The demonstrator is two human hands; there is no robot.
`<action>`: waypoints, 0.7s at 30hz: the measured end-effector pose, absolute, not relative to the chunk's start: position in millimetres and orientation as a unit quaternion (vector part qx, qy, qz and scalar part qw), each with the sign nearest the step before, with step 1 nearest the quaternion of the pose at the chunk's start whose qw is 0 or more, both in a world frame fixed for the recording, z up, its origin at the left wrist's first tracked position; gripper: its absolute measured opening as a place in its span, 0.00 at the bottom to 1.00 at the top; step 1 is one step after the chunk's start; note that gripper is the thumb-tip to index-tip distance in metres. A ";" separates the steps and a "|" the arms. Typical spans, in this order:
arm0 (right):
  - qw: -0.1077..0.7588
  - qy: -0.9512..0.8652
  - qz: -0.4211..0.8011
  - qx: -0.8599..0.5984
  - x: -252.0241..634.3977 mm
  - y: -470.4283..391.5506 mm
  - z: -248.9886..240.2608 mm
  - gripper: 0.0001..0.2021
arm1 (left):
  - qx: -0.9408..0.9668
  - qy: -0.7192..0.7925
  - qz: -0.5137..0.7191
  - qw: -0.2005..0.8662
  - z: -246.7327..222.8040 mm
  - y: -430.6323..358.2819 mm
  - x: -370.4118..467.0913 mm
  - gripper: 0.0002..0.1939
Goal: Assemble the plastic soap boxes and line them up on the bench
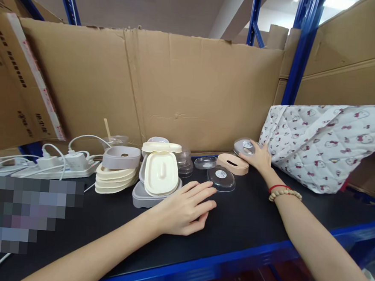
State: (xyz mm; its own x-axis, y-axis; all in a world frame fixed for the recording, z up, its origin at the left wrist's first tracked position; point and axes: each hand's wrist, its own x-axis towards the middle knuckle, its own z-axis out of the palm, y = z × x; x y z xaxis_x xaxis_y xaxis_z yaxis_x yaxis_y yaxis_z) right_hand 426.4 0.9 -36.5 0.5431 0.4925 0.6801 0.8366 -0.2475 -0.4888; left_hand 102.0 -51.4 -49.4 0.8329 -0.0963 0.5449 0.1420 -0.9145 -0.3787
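Note:
My left hand [191,207] rests palm down above the black tabletop, its fingers stretched out and holding nothing. A clear plastic lid with a round label [225,181] lies just beyond its fingertips. At the back right my right hand [259,157] grips another clear plastic lid [243,146], also bearing a round label and tilted up. Beside it sits a peach oval box cover with a slot [237,166]. A third clear lid [205,162] lies to the left of that cover. Left of my left hand, cream lids [162,173] lean over a grey base [145,197].
Cream trays [113,184] are stacked under a grey oval box [121,158]. White chargers and cables crowd a power strip [60,172] at left. A quilted patterned bag [325,146] stands at right. A cardboard wall [204,90] closes the back; a blue rail [230,263] edges the front.

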 end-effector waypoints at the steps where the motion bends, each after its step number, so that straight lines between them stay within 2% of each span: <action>1: 0.433 -0.435 -0.178 -0.769 424.3 -0.5 -35.6 0.34 | -0.933 -0.017 -0.294 0.207 -49.2 -50.3 102.0 0.13; 6: 0.483 -0.412 -0.158 -0.757 397.5 -9.2 -19.7 0.33 | -0.906 -0.068 -0.370 0.193 -48.6 -44.5 101.8 0.12; 10: 0.554 -0.456 -0.120 -0.686 363.6 -6.6 -10.5 0.31 | -0.909 -0.084 -0.366 0.181 -49.3 -42.7 102.3 0.12; 13: 0.548 -0.543 -0.077 -0.632 341.8 -1.4 -15.1 0.28 | -0.915 -0.070 -0.348 0.193 -50.3 -43.7 103.3 0.12; 18: 0.481 -0.640 0.033 -0.599 323.8 -0.6 -25.0 0.25 | -0.912 -0.060 -0.348 0.207 -49.6 -46.7 104.9 0.12; 21: 0.531 -0.631 0.048 -0.564 319.5 0.6 -24.8 0.24 | -0.905 -0.094 -0.383 0.161 -49.2 -45.0 105.6 0.12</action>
State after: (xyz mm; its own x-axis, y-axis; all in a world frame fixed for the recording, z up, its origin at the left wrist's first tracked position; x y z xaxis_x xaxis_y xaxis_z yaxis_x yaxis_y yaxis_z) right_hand 319.5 0.6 -24.8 0.1997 0.7620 0.6160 0.6605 0.3597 -0.6591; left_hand 105.6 -45.0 -49.2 0.6883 0.0470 0.7239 0.2934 -0.9306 -0.2186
